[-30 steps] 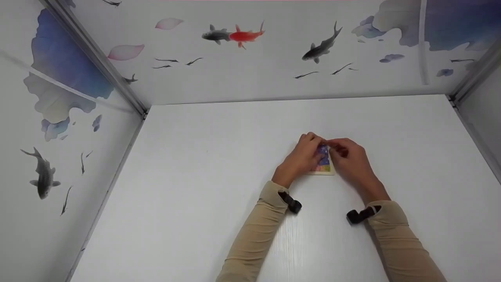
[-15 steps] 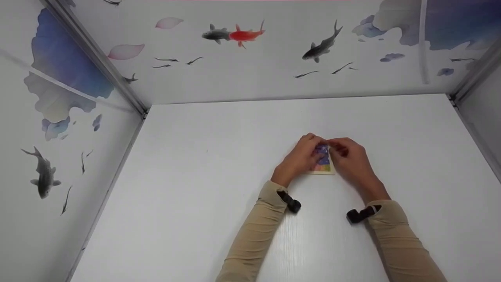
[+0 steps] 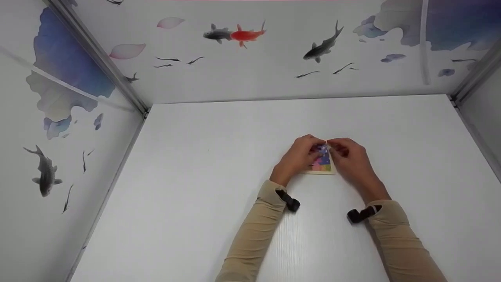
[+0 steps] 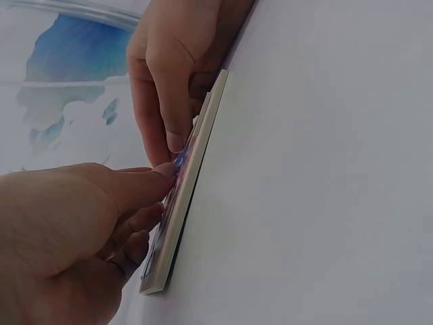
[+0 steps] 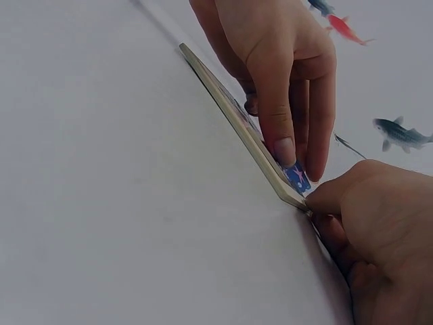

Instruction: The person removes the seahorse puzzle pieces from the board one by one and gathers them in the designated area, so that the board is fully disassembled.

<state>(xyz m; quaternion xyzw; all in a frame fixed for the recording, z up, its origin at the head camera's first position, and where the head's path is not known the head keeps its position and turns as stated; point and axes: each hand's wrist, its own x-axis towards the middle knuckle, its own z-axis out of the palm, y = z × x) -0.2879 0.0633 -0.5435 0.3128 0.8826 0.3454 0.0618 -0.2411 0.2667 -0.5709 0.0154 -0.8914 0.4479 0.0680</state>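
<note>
The left hand [image 3: 295,157] pinches a blue piece [image 5: 298,177] at the edge of the puzzle [image 3: 322,168], which lies on the table [image 3: 195,176]. The right hand [image 3: 351,159] curls at its corner — whether gripping, I can't tell.

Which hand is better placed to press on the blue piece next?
Left, I'd say: the left hand reaches over the board, its thumb touching the blue piece. The right hand is curled at the board's corner, so it seems better suited to steadying.
</note>
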